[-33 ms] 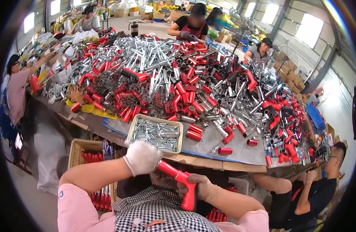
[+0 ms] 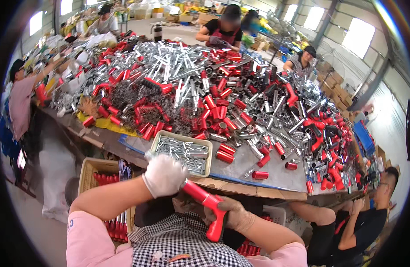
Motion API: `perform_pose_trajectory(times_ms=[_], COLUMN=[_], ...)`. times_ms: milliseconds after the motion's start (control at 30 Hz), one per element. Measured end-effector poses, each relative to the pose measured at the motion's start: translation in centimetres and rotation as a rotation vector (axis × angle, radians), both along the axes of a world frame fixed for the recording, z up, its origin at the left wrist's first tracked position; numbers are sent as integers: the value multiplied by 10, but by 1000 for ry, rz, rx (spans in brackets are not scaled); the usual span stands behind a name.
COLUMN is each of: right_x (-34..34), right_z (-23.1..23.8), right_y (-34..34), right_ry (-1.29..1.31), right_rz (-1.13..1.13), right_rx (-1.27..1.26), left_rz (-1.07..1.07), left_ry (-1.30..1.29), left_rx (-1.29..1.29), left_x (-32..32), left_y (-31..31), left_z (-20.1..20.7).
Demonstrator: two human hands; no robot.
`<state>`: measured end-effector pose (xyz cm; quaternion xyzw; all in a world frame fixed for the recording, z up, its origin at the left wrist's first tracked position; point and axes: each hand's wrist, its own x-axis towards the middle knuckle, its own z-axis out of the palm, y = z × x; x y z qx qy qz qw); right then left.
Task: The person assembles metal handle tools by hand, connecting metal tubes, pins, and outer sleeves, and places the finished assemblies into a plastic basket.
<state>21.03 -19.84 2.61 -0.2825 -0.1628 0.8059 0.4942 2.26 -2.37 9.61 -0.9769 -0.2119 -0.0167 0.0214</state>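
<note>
One red tool inside right hand's fingers

We see one glossy red tool shaped like a pistol, a straight round barrel joined to a bent grip. The barrel slants up leftward, its upper end at the gloved left hand; the grip points downward (part of the rear is hidden by the gloved right hand, whose fingers curl round it).
</note>
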Motion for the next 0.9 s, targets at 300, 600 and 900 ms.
perform_pose_trajectory(times_ms=[300,600,900], right_x=[-14,-30,-71], right_z=[94,54,-44], right_y=[39,39,25], right_ry=[-2017,-2109,429], right_rz=[-164,-790,68], right_rx=[1091,1121,92], left_rz=[176,-77,-852], left_ry=[-1734,-1750,-1120], left_rx=[-2281,-2295,-1864], left_x=[-10,-6,-11], left_y=[9,12,-36], left_z=[4,14,39])
